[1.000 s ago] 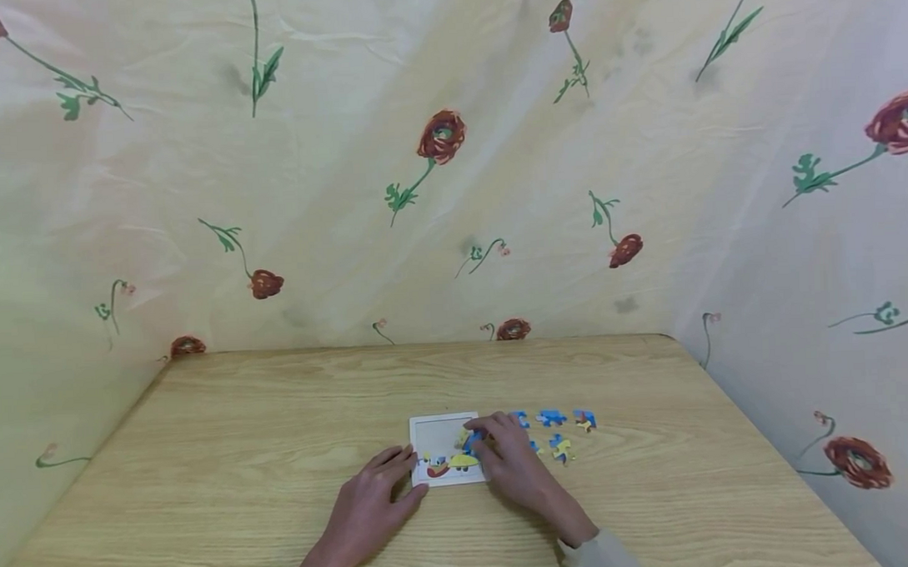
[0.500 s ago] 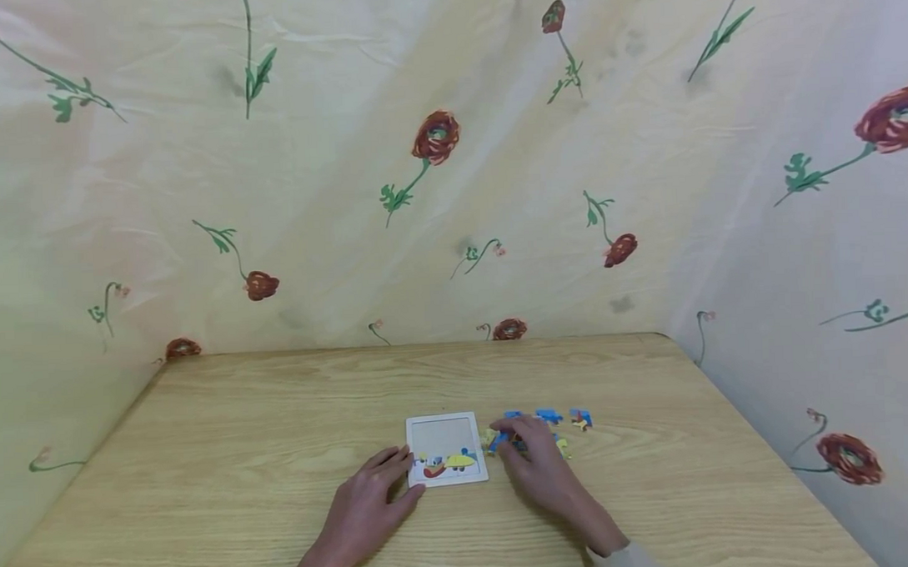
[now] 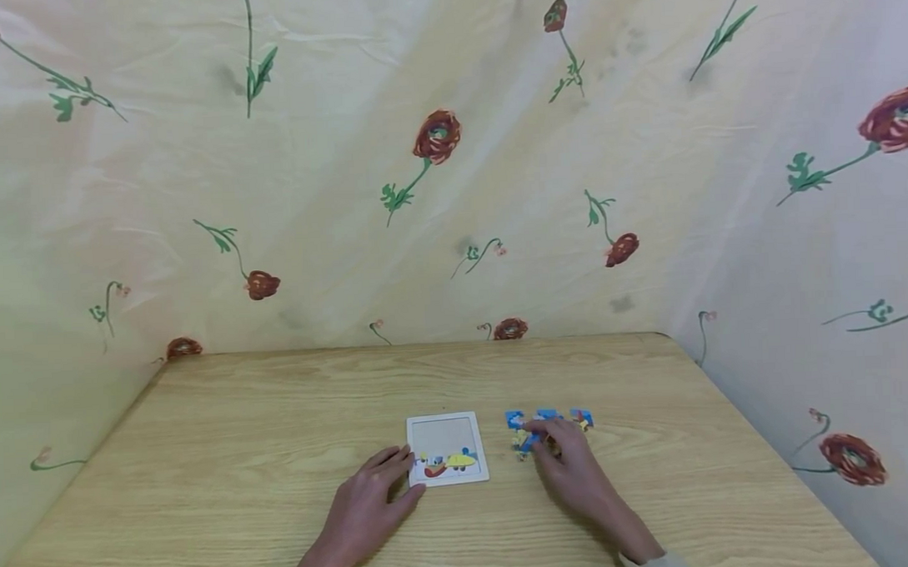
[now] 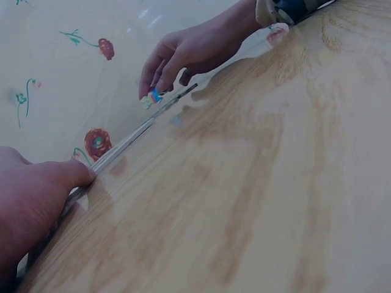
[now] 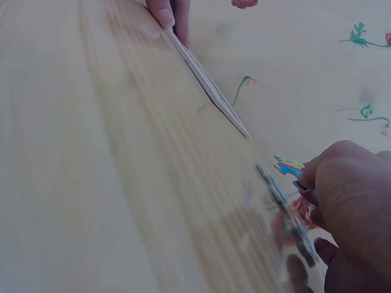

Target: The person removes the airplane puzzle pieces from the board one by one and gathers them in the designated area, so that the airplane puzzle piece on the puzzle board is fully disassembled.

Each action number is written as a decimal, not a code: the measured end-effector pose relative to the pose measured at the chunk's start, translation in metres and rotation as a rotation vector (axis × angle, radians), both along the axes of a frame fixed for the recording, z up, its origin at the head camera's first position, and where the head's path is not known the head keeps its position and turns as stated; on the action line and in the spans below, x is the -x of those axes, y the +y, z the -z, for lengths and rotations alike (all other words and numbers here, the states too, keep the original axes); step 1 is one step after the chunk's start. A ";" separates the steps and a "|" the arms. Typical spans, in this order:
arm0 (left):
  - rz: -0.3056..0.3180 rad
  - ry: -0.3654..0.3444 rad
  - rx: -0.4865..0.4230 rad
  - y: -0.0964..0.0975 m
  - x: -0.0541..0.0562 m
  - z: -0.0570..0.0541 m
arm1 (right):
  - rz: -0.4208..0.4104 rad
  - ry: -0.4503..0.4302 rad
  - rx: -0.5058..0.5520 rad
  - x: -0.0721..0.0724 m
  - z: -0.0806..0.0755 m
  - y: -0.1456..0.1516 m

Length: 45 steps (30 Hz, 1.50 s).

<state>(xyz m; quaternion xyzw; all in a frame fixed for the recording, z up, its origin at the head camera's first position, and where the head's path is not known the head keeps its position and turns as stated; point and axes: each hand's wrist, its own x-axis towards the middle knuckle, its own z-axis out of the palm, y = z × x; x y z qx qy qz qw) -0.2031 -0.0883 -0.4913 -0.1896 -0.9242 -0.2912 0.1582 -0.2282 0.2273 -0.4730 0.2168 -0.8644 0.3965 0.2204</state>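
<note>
Pinching one puzzle piece (image 5: pixel 287 163), right hand (image 3: pixel 576 473) hovered. Left hand (image 3: pixel 365 495), fingers loose, touched puzzle tray (image 3: pixel 443 436) between side edges of desk (image 3: pixel 293 410).

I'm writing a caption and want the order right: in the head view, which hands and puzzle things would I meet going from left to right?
Left hand → white frame → held puzzle piece → right hand. The loose pieces overlap those last two sideways, so they're left out.

Table (image 3: pixel 279 423) holds 1 tray (image 3: pixel 444 434), puzzle pieces (image 3: pixel 515 419).
</note>
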 end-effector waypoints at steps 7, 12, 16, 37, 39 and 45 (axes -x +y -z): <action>0.003 -0.001 -0.007 0.000 -0.001 -0.001 | 0.018 0.008 0.021 -0.003 0.001 0.020; 0.009 0.001 -0.011 0.001 -0.001 -0.001 | 0.072 -0.016 0.005 -0.005 0.001 0.032; 0.008 0.007 -0.011 0.001 -0.001 -0.001 | 0.080 0.034 0.006 -0.007 0.001 0.041; 0.009 -0.005 0.004 0.000 0.001 -0.003 | 0.167 0.019 -0.027 -0.010 0.004 0.072; 0.009 -0.001 0.002 0.000 0.000 -0.002 | 0.180 0.024 -0.042 -0.010 0.004 0.073; 0.008 0.008 0.005 -0.001 0.000 -0.001 | 0.228 0.014 -0.092 -0.010 0.005 0.075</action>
